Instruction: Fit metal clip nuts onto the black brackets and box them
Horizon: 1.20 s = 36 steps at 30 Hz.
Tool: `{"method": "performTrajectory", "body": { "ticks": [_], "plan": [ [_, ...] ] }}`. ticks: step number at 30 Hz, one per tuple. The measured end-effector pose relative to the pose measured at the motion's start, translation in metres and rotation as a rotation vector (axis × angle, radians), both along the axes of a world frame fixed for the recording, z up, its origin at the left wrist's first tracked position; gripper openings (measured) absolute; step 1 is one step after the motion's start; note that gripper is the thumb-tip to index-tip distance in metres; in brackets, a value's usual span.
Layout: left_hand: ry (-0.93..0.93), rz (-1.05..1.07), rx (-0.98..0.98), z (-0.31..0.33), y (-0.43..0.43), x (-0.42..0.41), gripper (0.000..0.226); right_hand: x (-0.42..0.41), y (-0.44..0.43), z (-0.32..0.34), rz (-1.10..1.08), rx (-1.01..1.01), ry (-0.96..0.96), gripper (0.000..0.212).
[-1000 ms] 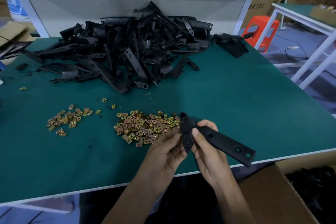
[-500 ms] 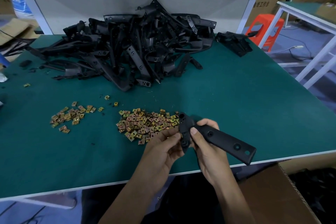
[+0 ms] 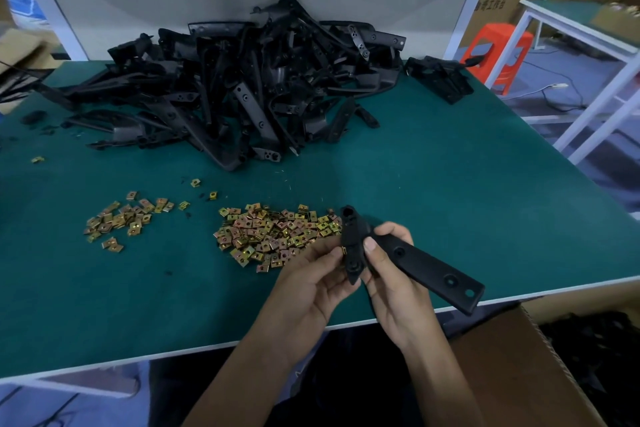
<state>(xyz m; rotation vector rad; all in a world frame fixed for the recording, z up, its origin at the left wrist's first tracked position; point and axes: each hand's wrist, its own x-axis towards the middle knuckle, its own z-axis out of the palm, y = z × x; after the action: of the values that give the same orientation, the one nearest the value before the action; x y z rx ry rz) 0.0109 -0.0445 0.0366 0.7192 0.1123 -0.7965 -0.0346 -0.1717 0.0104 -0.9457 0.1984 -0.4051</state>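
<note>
Both hands are raised over the near edge of the table [image 3: 450, 184], around 6 o'clock. The right hand [image 3: 391, 288] has its grip clamped on a black bracket [image 3: 426, 267], thumb on top and fingers curled under. The long arm points to 4 o'clock, the short end to 12.

The left hand [image 3: 311, 291] has its grip closed, thumb and fingertips pinching a clip nut [image 3: 344, 251] against the bracket's left edge. We see only a sliver of gold there.

At 5 o'clock, below the table edge, sits a cardboard box [image 3: 519, 374] with its flap open. There are dark parts [image 3: 595, 357] inside; we can't tell exactly what.

On the table, the clip nut pile [image 3: 273, 236] is just at 10 o'clock of the hands, the smaller scatter [image 3: 121, 218] is out at 9, and the bracket heap [image 3: 242, 97] is at 12.

At 1 o'clock a carton [image 3: 491, 7] carries dark printed characters we can't read, with an orange stool [image 3: 498, 52] beside it.
</note>
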Motion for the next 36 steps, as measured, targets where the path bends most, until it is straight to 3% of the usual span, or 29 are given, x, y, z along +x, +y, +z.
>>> {"method": "performTrajectory", "body": {
  "ticks": [17,26,30,36],
  "plan": [
    [-0.030,0.032,0.051,0.002,0.005,0.003,0.021,0.000,0.003,0.002,0.013,-0.045,0.027,0.019],
    [-0.220,-0.052,0.206,0.006,0.018,0.009,0.019,-0.001,0.002,0.002,0.044,-0.046,0.014,0.019],
    [-0.329,-0.121,0.266,0.008,0.025,0.013,0.023,-0.002,0.001,0.002,0.076,-0.048,0.018,0.018],
    [-0.361,-0.214,0.335,0.013,0.030,0.021,0.048,-0.002,-0.001,0.001,0.113,-0.106,0.032,0.019]
  ]
}}
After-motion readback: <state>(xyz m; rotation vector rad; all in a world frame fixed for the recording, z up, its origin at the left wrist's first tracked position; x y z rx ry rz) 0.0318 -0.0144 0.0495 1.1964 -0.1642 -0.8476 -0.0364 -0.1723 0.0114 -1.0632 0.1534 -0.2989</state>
